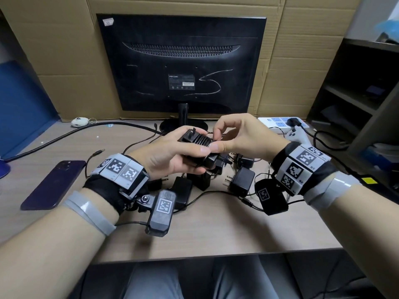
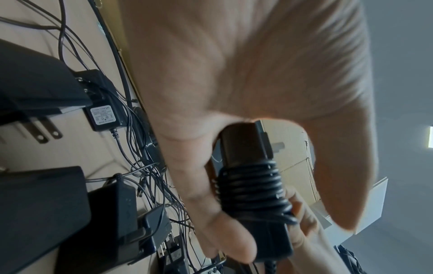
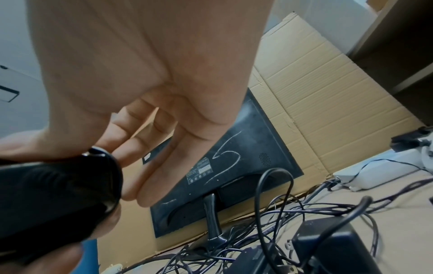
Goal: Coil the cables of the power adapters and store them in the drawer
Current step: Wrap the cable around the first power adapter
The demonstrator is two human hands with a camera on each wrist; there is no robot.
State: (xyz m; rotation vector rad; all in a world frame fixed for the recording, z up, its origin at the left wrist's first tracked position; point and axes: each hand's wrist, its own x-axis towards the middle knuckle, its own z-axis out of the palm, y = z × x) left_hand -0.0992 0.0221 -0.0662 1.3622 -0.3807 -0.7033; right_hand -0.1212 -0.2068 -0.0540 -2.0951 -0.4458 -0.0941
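Observation:
My left hand (image 1: 172,152) grips a black power adapter (image 1: 195,140) above the desk, plug prongs pointing up. Its cable is wound in tight turns around the body, plain in the left wrist view (image 2: 253,185), where my left hand (image 2: 187,157) wraps it from below. My right hand (image 1: 224,137) pinches the cable's end at the right side of the coil, thumb against the adapter. In the right wrist view the adapter (image 3: 53,194) fills the lower left under my right hand (image 3: 140,83). Several loose adapters (image 1: 241,181) lie under my hands with tangled cables. No drawer is in view.
A monitor (image 1: 183,63) stands with its back toward me in front of cardboard. A purple phone (image 1: 54,184) lies at the left. A white power strip (image 1: 278,124) and a white controller (image 1: 295,134) sit at the back right, beside dark shelves (image 1: 356,93).

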